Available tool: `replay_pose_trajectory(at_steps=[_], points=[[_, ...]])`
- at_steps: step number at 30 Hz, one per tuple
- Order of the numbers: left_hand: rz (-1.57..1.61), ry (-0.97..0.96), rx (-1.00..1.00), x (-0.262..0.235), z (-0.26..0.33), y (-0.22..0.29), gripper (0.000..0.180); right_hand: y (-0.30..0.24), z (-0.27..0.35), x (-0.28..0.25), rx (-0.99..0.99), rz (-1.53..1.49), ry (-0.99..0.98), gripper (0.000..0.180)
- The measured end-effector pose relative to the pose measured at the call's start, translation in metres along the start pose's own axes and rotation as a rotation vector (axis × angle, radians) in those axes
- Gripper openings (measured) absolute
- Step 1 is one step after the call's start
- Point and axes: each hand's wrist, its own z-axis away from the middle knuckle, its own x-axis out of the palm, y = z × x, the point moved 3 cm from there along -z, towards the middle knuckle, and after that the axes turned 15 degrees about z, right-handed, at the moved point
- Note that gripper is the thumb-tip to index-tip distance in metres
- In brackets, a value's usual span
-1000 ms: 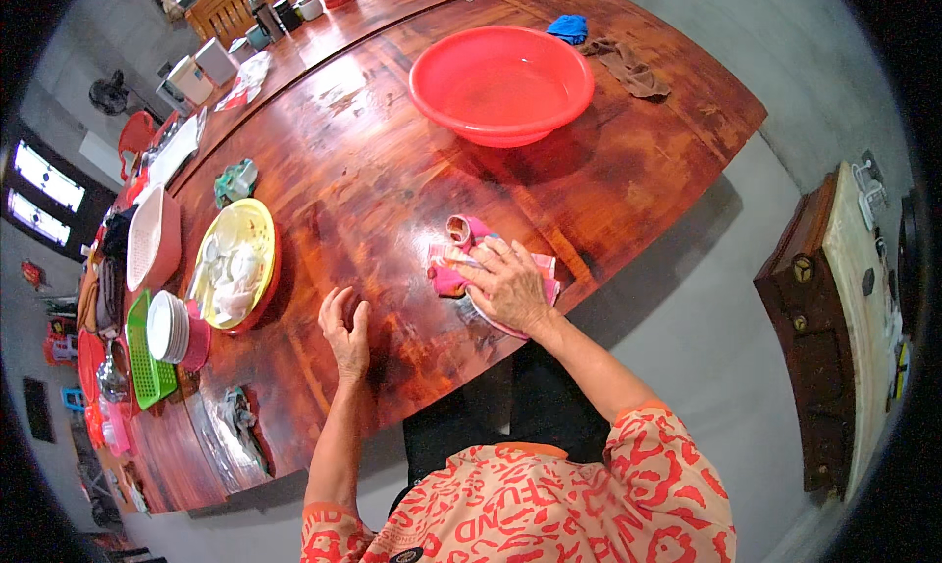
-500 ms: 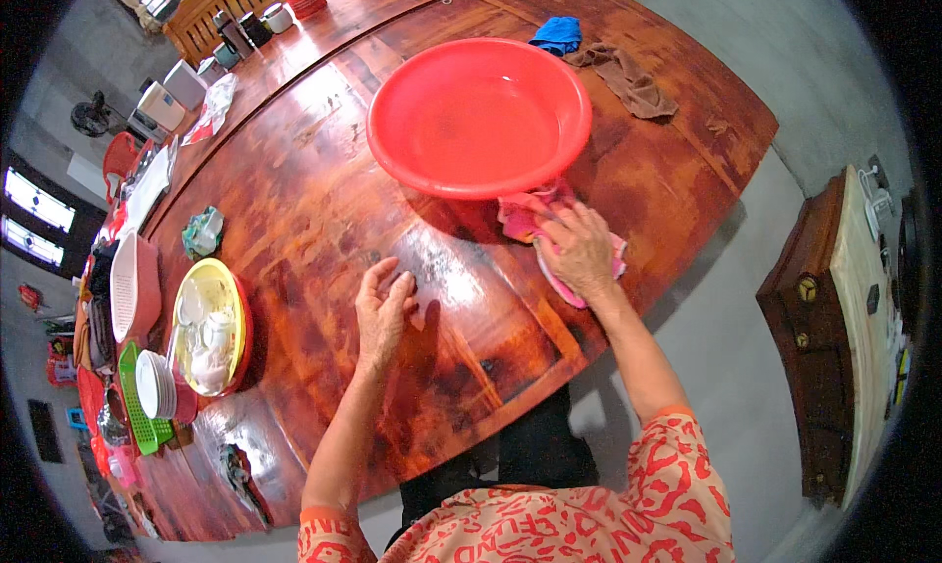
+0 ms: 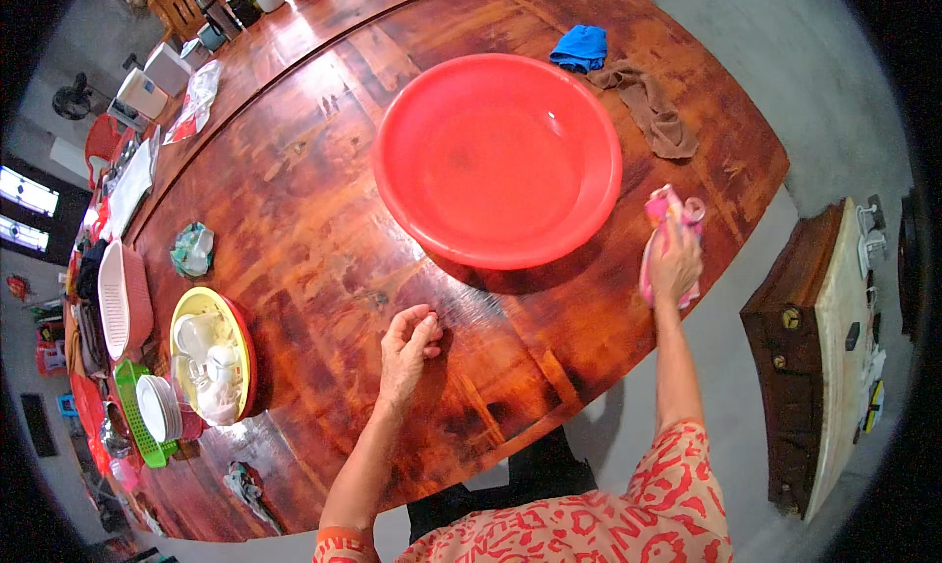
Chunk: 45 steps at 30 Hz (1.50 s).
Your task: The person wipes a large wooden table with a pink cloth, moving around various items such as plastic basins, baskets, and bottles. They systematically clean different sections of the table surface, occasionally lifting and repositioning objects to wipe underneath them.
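Note:
My right hand [image 3: 675, 267] presses a bunched pink cloth [image 3: 667, 206] onto the wooden table near its right edge, fingers closed over it. Cloth shows ahead of the fingers and on both sides of them. My left hand [image 3: 409, 342] hovers at or just above the tabletop, fingers curled in with nothing visible in them. Beyond both hands stands a large round red basin [image 3: 481, 171], which seems to hold some clear water. Behind the right hand lie a crumpled brown cloth [image 3: 659, 122] and a bunched blue cloth [image 3: 579, 49], both apart from it.
On the left, a yellow bowl [image 3: 245, 362] holds white dishes, beside stacked white bowls [image 3: 155, 409], a green basket [image 3: 130, 391] and a pink basket [image 3: 139, 303]. Crumpled plastic [image 3: 192, 249] lies nearby. A dark wooden cabinet [image 3: 785, 367] stands right of the table.
My right hand has slid to the right with the pink cloth, away from the basin's near rim. My left hand has shifted slightly right and its fingers have curled in more. The view has tilted.

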Motion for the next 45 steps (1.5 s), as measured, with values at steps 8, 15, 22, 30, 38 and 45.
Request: replay_pose_trajectory(at_steps=[8, 15, 22, 30, 38, 45], points=[[-0.046, 0.011, -0.101, 0.051, 0.021, 0.01, 0.038, -0.082, 0.117, -0.121, -0.487, -0.272, -0.235, 0.058], [0.189, 0.131, -0.209, 0.102, 0.007, 0.027, 0.057, -0.068, 0.088, -0.114, -0.885, -0.625, -0.172, 0.048], [0.387, 0.19, -0.281, 0.119, -0.029, 0.017, 0.047, -0.031, 0.007, -0.034, -0.873, -0.457, -0.196, 0.045], [0.6, 0.308, -0.325, 0.134, -0.046, 0.02, 0.049, -0.041, -0.079, -0.045, -0.268, -1.027, -0.811, 0.067], [0.882, 0.206, -0.186, 0.135, -0.052, 0.009, 0.058, -0.118, -0.051, -0.042, 0.465, -1.747, -1.522, 0.055], [0.963, 0.185, -0.185, 0.113, -0.021, 0.026, 0.057, -0.132, -0.04, -0.071, 0.44, -1.799, -1.528, 0.055]])
